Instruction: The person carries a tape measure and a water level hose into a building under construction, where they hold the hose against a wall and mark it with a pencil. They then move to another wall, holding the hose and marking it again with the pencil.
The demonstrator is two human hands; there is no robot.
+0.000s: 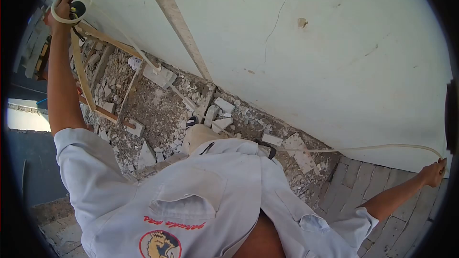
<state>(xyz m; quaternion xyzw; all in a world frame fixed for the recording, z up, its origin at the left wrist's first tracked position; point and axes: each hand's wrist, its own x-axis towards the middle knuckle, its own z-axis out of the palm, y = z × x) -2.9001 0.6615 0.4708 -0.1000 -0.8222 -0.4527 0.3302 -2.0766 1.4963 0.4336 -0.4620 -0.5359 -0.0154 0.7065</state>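
Note:
Up at the far left, my left hand is closed around a loop of pale, translucent hose. A small dark round object with a black strap is beside its fingers, inside the loop. The hose slopes down along the wall to the rubble, and a length of the same hose shows again right of my body. It arches along the wall to my right hand, stretched out at the far right. That hand's fingers are closed on the hose end, close to the wall.
A white wall with a crack runs across the front. A wooden ladder-like frame stands at left over rubble and broken white blocks. A narrow post leans on the wall. Grey block masonry is at lower right.

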